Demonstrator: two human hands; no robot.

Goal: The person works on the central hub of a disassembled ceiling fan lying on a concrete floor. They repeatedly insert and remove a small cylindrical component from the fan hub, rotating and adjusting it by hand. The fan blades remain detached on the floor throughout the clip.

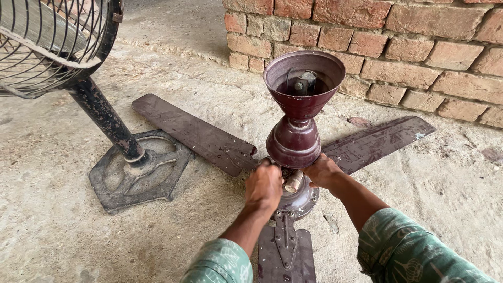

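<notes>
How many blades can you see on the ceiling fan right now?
3: one blade pointing upper left, one upper right, one toward the camera between the arms. None seems hidden.

Round wire fan guard [50,44]: cut off by the top and left edges. Near dark brown metal fan blade [285,254]: tip beyond the bottom edge. Grey motor hub [301,199]: partly hidden behind both hands.
</notes>
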